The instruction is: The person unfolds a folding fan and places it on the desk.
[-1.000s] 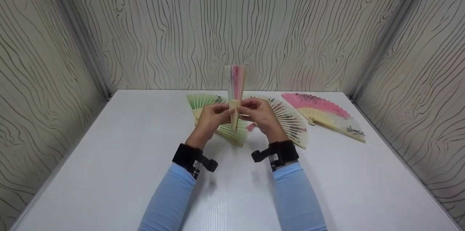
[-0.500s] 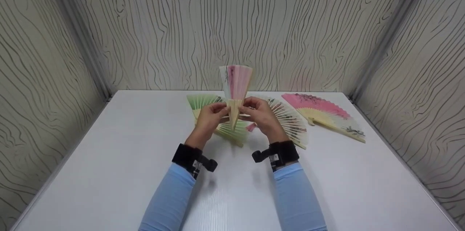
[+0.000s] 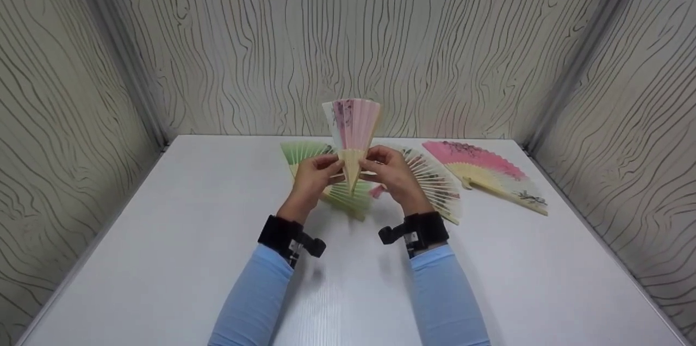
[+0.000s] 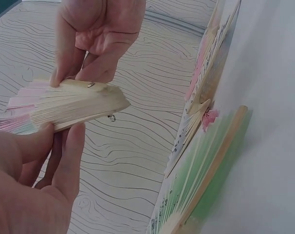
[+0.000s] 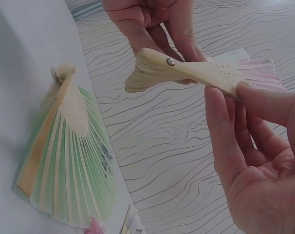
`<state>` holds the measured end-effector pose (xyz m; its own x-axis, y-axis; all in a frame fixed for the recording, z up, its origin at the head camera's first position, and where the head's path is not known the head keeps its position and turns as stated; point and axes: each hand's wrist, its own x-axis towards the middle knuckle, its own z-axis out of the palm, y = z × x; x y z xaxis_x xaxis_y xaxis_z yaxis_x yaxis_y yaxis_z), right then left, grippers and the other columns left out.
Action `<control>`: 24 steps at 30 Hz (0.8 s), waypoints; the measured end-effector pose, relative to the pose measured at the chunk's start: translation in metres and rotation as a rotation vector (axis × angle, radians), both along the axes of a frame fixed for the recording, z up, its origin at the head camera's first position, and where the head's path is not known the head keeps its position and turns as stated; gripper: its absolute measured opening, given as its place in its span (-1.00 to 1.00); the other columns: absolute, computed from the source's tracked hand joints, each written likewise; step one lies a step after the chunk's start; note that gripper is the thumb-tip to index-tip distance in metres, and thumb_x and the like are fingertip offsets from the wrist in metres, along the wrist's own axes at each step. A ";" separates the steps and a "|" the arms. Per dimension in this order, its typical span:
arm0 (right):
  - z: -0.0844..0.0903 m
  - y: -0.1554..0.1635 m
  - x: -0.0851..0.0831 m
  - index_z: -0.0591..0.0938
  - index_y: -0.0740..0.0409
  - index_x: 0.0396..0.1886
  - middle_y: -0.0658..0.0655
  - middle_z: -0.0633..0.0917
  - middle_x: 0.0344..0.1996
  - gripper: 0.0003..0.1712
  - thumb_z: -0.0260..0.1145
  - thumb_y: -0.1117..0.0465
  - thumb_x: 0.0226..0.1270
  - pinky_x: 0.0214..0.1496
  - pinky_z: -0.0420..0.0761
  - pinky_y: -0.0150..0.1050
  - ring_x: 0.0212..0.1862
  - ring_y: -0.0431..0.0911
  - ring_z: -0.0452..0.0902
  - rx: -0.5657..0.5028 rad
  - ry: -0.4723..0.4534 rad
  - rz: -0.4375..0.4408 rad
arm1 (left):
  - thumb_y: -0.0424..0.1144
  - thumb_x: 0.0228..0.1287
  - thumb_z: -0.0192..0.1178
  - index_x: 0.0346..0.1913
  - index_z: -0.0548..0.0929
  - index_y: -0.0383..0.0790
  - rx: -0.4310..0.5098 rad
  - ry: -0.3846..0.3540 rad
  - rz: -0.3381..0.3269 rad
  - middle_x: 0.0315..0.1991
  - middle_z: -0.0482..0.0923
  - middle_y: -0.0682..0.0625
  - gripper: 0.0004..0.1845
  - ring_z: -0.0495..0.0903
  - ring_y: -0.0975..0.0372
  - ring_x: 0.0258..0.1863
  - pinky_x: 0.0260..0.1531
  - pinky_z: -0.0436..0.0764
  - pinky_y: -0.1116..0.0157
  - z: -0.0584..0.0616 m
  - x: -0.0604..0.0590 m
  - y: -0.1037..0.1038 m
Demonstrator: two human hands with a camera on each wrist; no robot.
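Observation:
Held up above the table is a partly spread folding fan, pink and white with a dark printed pattern and pale bamboo ribs. My left hand pinches its left edge between thumb and fingers. On the other edge, my right hand grips the ribs the same way. Both wrist views show the fan's narrow riveted end, the ribs stacked close in the left one and the metal rivet plain in the right one. Behind the hands lies a green fan, partly covered by them.
A white fan with dark and red prints lies spread right of the hands, a pink tassel near it. Farther right rests a pink-and-white fan. Wood-patterned panels wall the white table at the back and sides.
The held fan has spread wider, from a narrow bundle to a small wedge, its top edges moving left and right. Both hands have stayed nearly in place. The fans on the table have not moved.

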<state>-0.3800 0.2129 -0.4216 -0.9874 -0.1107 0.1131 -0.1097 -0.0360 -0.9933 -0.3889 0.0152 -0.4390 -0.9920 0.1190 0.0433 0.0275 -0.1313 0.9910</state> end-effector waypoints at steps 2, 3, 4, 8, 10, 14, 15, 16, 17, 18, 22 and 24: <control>-0.001 0.000 0.000 0.67 0.32 -0.04 0.03 0.72 -0.19 -0.92 0.33 0.43 0.56 0.10 0.90 -0.16 -0.11 -0.17 0.77 0.000 -0.003 -0.003 | -0.40 0.54 0.32 0.21 0.75 -0.40 -0.003 -0.007 0.010 0.15 0.77 -0.31 -0.71 0.86 0.10 0.02 0.13 0.86 0.19 0.000 0.000 0.000; -0.001 0.000 0.000 0.66 0.33 -0.02 0.03 0.72 -0.19 -0.91 0.32 0.43 0.57 0.09 0.90 -0.17 -0.11 -0.16 0.76 0.000 -0.004 -0.002 | -0.39 0.54 0.32 0.21 0.75 -0.40 -0.007 -0.009 0.013 0.14 0.78 -0.30 -0.71 0.86 0.11 0.01 0.13 0.86 0.20 0.000 -0.001 0.000; -0.001 0.001 0.001 0.66 0.33 -0.01 0.03 0.72 -0.18 -0.90 0.31 0.43 0.57 0.08 0.90 -0.17 -0.10 -0.16 0.76 0.002 -0.004 -0.002 | -0.39 0.54 0.32 0.21 0.75 -0.40 -0.011 -0.012 0.016 0.14 0.78 -0.30 -0.72 0.86 0.12 0.00 0.12 0.86 0.20 0.001 -0.001 0.000; 0.000 0.002 0.002 0.65 0.33 0.04 0.03 0.71 -0.18 -0.87 0.30 0.41 0.59 0.06 0.90 -0.20 -0.10 -0.16 0.75 0.002 0.000 -0.002 | -0.39 0.55 0.31 0.19 0.74 -0.42 -0.024 -0.019 0.027 0.09 0.78 -0.27 -0.73 0.85 0.13 -0.01 0.10 0.87 0.23 0.003 0.000 0.001; 0.000 0.003 0.002 0.65 0.30 0.03 0.03 0.71 -0.17 -0.88 0.31 0.40 0.59 0.06 0.89 -0.21 -0.09 -0.15 0.75 0.006 -0.001 -0.009 | -0.39 0.56 0.31 0.19 0.73 -0.42 -0.026 -0.018 0.030 0.08 0.78 -0.26 -0.74 0.85 0.11 0.01 0.10 0.87 0.23 0.003 0.000 0.001; 0.001 0.003 0.002 0.64 0.28 0.04 0.04 0.71 -0.14 -0.87 0.32 0.38 0.60 0.08 0.89 -0.20 -0.07 -0.14 0.75 0.009 -0.007 -0.021 | -0.39 0.56 0.30 0.20 0.72 -0.42 -0.021 -0.014 0.029 0.06 0.77 -0.24 -0.73 0.85 0.09 0.03 0.10 0.87 0.22 0.003 0.000 0.000; 0.001 0.003 0.002 0.64 0.27 0.04 0.04 0.71 -0.14 -0.88 0.32 0.38 0.60 0.09 0.89 -0.20 -0.06 -0.14 0.75 0.006 -0.012 -0.027 | -0.38 0.57 0.29 0.20 0.72 -0.42 -0.018 -0.011 0.029 0.06 0.76 -0.24 -0.73 0.85 0.08 0.04 0.11 0.87 0.22 0.003 0.000 0.000; 0.001 0.003 0.002 0.64 0.27 0.04 0.04 0.71 -0.14 -0.88 0.32 0.38 0.60 0.09 0.89 -0.19 -0.05 -0.14 0.76 0.003 -0.016 -0.034 | -0.38 0.57 0.29 0.20 0.71 -0.41 -0.016 -0.009 0.030 0.05 0.76 -0.23 -0.74 0.84 0.08 0.05 0.11 0.87 0.22 0.003 0.000 0.000; 0.001 0.003 0.001 0.64 0.27 0.04 0.04 0.71 -0.13 -0.88 0.31 0.38 0.60 0.11 0.89 -0.19 -0.05 -0.14 0.76 -0.003 -0.020 -0.039 | -0.38 0.58 0.28 0.20 0.71 -0.42 -0.010 -0.008 0.031 0.05 0.76 -0.23 -0.74 0.84 0.08 0.05 0.12 0.86 0.21 0.002 0.000 0.000; 0.000 0.004 0.001 0.64 0.27 0.03 0.05 0.72 -0.13 -0.88 0.31 0.38 0.60 0.12 0.89 -0.18 -0.04 -0.13 0.77 -0.009 -0.024 -0.045 | -0.38 0.58 0.28 0.20 0.71 -0.42 -0.004 -0.006 0.033 0.05 0.76 -0.22 -0.74 0.84 0.09 0.05 0.13 0.86 0.21 0.002 -0.001 0.000; -0.001 0.004 -0.001 0.65 0.26 0.02 0.04 0.73 -0.14 -0.89 0.29 0.38 0.61 0.15 0.88 -0.16 -0.02 -0.14 0.77 -0.022 -0.030 -0.063 | -0.39 0.58 0.28 0.19 0.71 -0.42 0.014 0.004 0.042 0.02 0.75 -0.20 -0.75 0.82 0.10 0.05 0.15 0.86 0.19 0.001 -0.001 -0.001; -0.001 0.004 -0.001 0.65 0.25 0.01 0.04 0.72 -0.15 -0.90 0.29 0.38 0.62 0.15 0.88 -0.17 -0.02 -0.14 0.76 -0.026 -0.031 -0.067 | -0.39 0.58 0.28 0.18 0.70 -0.42 0.017 0.009 0.043 0.00 0.74 -0.19 -0.75 0.82 0.11 0.04 0.16 0.86 0.19 0.001 -0.001 -0.001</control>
<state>-0.3812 0.2170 -0.4228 -0.9956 -0.0415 0.0842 -0.0818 -0.0554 -0.9951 -0.3898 0.0142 -0.4380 -0.9957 0.0755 0.0537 0.0421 -0.1472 0.9882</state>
